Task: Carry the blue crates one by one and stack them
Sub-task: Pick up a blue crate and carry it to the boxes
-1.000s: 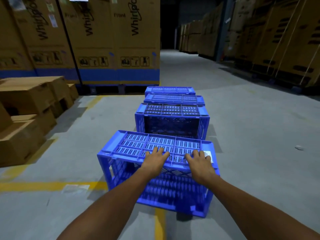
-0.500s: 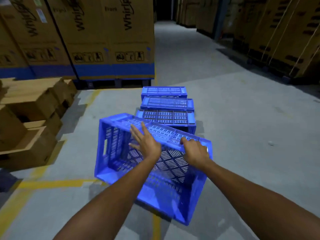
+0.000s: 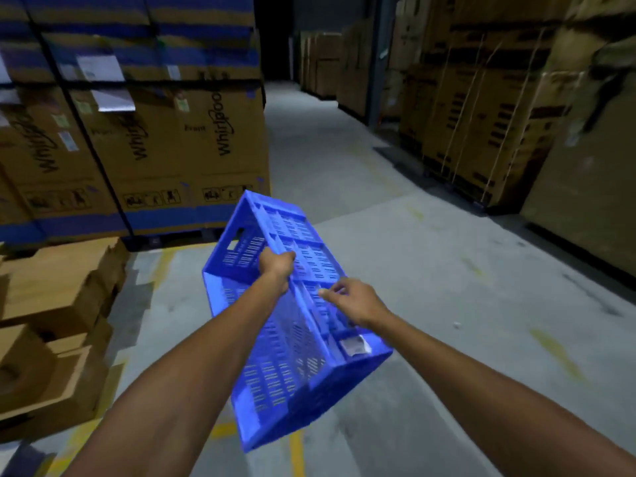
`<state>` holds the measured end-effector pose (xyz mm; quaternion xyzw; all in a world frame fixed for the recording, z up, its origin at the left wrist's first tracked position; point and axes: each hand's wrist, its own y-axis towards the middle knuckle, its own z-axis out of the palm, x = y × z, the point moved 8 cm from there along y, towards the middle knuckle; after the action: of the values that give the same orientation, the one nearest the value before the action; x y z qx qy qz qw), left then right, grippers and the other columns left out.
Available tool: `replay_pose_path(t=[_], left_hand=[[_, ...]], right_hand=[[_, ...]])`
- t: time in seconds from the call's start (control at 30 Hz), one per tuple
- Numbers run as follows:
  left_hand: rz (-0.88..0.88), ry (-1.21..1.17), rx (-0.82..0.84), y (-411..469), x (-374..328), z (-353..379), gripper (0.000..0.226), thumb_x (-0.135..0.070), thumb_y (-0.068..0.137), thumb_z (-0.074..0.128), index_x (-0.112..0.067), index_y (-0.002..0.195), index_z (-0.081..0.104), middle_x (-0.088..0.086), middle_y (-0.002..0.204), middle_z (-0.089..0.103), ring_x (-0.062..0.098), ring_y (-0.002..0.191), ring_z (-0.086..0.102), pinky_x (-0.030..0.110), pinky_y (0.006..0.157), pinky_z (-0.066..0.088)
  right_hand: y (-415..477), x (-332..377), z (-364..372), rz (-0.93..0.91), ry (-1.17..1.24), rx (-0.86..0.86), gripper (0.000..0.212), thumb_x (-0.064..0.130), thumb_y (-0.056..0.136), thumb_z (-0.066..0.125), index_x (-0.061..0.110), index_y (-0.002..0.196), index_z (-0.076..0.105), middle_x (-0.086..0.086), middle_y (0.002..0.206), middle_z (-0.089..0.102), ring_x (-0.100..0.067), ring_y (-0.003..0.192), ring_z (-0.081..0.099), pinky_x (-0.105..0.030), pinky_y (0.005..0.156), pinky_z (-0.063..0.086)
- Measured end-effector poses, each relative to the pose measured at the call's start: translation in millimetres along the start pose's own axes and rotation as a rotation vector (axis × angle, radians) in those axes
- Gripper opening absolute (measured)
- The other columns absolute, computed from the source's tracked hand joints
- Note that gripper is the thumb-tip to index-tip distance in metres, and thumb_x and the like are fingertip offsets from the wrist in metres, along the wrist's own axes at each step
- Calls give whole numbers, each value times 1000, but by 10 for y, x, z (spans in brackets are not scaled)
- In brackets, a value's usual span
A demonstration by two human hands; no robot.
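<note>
The right hand hovers half-curled, fingertips barely touching the blue crate; the left hand, farther out, is clenched on its edge. The crate hangs tilted in the air, long axis running away up-left from the grip. Beyond, tall cartons read "Whirlpool" and "Front".

A slotted blue crate hangs tilted above the floor, a white label near its lower corner.

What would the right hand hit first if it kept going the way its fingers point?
The right hand points up-left at the lifted blue crate; its slatted base seems first in line, though contact is unclear.
</note>
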<state>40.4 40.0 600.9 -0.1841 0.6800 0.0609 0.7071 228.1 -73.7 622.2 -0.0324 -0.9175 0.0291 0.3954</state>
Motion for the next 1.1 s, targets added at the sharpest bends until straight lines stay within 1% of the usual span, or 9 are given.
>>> replay_pose_path(t=[0.07, 0.2, 0.33, 0.5, 0.57, 0.63, 0.73, 0.93, 1.1], left_hand=[[79, 108, 93, -78, -487, 71, 30, -1, 72, 72, 0, 101, 64, 17, 92, 70, 29, 80, 68, 44, 70, 60], [252, 338, 395, -430, -1271, 438, 19, 9, 81, 66, -1, 97, 62, 14, 68, 61, 18, 41, 55, 22, 34, 43], [391, 659, 620, -477, -1660, 963, 11, 0, 77, 71, -2, 84, 63, 17, 76, 67, 22, 58, 61, 35, 51, 54], [655, 1062, 831, -473, -2125, 1906, 12, -3, 78, 73, -6, 90, 73, 5, 72, 61, 4, 52, 50, 18, 49, 40], [692, 1106, 928, -434, -2191, 2319, 11, -3, 77, 75, -4, 88, 72, 5, 75, 63, 1, 53, 50, 22, 55, 41], [710, 1115, 983, -384, -2227, 2731, 15, -1, 76, 76, 0, 90, 72, 6, 77, 66, 4, 59, 53, 24, 60, 42], [762, 1116, 1018, -348, -2371, 3313, 18, 1, 76, 75, 0, 93, 72, 5, 81, 69, 6, 65, 57, 23, 63, 45], [993, 1273, 1070, -409, -2542, 4368, 25, -6, 77, 77, 0, 98, 67, 4, 81, 61, 15, 70, 51, 20, 53, 35], [1197, 1292, 1021, -252, -2469, 5118, 28, -14, 78, 72, -5, 103, 62, 7, 90, 58, 21, 80, 51, 29, 63, 33]], right_hand=[[56, 274, -547, -73, -212, -92, 42, 54, 84, 66, 24, 113, 64, -8, 113, 67, -26, 103, 63, -39, 89, 50], [204, 709, -1293, -185, -391, -175, 67, 39, 84, 69, 23, 144, 42, -12, 142, 45, -35, 129, 44, -41, 102, 42], [403, 839, -1746, -269, -634, -202, 97, 40, 77, 78, 28, 155, 20, -9, 160, 17, -35, 143, 21, -51, 106, 39], [844, 472, -2352, -230, -836, -172, 136, 57, 53, 90, 32, 157, 7, -7, 165, 0, -33, 151, 2, -61, 116, 19], [1036, 240, -2671, -179, -850, -152, 141, 67, 46, 87, 32, 157, 8, -6, 165, 6, -30, 151, 5, -65, 114, 9], [1207, 31, -3044, -112, -829, -110, 134, 69, 47, 85, 30, 156, 17, -5, 160, 26, -26, 148, 23, -68, 113, 11], [1439, -156, -3553, -78, -842, -72, 121, 68, 49, 86, 26, 149, 33, -2, 147, 46, -27, 136, 42, -58, 109, 30], [1861, -704, -4216, 102, -717, 76, 107, 62, 38, 92, 24, 130, 54, 1, 131, 61, -25, 115, 59, -47, 100, 46], [2283, -1370, -4470, 252, -555, 190, 71, 45, 46, 97, 18, 104, 66, 0, 107, 72, -22, 91, 71, -44, 85, 59]])
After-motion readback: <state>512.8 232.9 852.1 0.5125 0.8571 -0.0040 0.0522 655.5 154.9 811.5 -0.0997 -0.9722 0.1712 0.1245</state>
